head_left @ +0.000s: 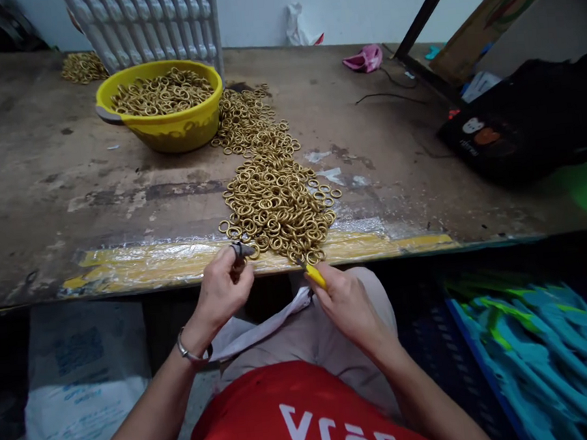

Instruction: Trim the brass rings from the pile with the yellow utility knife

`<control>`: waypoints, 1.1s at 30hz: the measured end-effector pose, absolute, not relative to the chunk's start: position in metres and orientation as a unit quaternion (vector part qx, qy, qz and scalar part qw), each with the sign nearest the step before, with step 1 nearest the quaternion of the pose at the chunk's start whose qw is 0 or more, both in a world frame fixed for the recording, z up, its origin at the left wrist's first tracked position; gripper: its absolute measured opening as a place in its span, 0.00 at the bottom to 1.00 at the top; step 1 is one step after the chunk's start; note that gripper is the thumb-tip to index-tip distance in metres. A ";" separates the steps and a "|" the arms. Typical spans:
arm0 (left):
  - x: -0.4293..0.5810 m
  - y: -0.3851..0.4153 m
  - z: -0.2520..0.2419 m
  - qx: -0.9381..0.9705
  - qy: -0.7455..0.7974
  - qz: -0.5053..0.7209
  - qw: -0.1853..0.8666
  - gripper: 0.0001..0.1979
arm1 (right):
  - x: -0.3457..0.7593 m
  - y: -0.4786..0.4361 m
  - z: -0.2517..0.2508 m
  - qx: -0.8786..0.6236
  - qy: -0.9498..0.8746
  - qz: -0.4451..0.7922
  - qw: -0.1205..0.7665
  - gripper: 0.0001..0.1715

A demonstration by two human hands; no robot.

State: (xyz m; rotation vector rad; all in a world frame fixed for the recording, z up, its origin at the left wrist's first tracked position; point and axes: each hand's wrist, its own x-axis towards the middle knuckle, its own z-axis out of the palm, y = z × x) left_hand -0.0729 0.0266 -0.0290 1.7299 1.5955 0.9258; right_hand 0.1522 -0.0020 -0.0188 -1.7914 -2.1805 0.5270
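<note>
Left hand (225, 287) pinches small dark item (242, 250); right hand (349, 304) grips yellow-handled tool (315, 275); far bowl (173, 131) filled, near ring heap (276, 201) loose.

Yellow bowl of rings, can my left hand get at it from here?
Probably, with a stretch: only bare table lies between the left hand and the yellow bowl, and the ring pile sits aside. Its fingers pinch a small dark piece.

Ring (243, 250): small, dark at this size, pinched in the fingertips of the left hand (222, 291) at the table edge.
Yellow-handled tool (315, 275): gripped in the right hand (349, 304), its tip pointing into the heap.
Ring heap (276, 204): loose brass rings, spread up to the edge.
</note>
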 end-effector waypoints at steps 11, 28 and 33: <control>-0.063 0.030 -0.030 0.672 0.645 0.281 0.231 0.10 | 0.139 -0.007 -0.017 -0.569 -0.774 0.230 0.156 0.07; -0.061 -0.019 -0.016 0.373 0.434 0.433 0.696 0.11 | 0.120 -0.029 0.002 -0.538 -0.803 0.223 0.125 0.08; -0.060 -0.024 -0.017 0.370 0.421 0.436 0.704 0.12 | 0.121 -0.031 0.004 -0.546 -0.808 0.187 0.117 0.07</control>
